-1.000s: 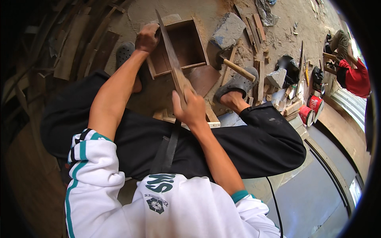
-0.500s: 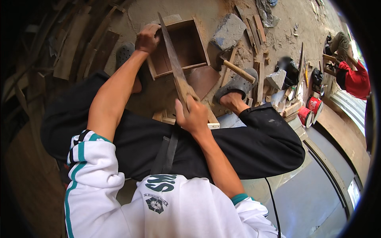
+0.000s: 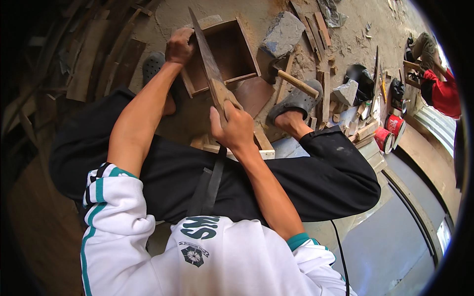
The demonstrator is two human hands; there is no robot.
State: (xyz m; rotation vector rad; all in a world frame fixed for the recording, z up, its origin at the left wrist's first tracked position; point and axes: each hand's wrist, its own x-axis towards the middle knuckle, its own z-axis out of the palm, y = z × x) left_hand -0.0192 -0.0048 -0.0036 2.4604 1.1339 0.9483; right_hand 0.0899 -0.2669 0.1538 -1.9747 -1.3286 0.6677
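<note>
My right hand (image 3: pixel 234 129) is closed around the wooden handle of a handsaw (image 3: pixel 207 58). The blade points away from me and slants over the left part of an open wooden box (image 3: pixel 249 47), its tip beyond the far side. At the box's far left corner, my left hand (image 3: pixel 179 46) grips the side, its fingertips partly hidden. Brown board (image 3: pixel 253 96) lies on the ground just below the box. A small wooden frame (image 3: pixel 265 143) rests between my legs, partly covered by my right hand and trousers.
A concrete block (image 3: pixel 284 34) stands right of the box. Near my right clog (image 3: pixel 302 102) lies a hammer (image 3: pixel 298 83). Scrap planks (image 3: pixel 89 64) pile up at the left. Red cans (image 3: pixel 395 126) stand at the right, and a person in red (image 3: pixel 444 96) sits farther off.
The saw and my right hand have moved forward and slightly left, pushing the blade tip farther past the box. My left hand keeps its hold, shifting slightly with the box in the picture.
</note>
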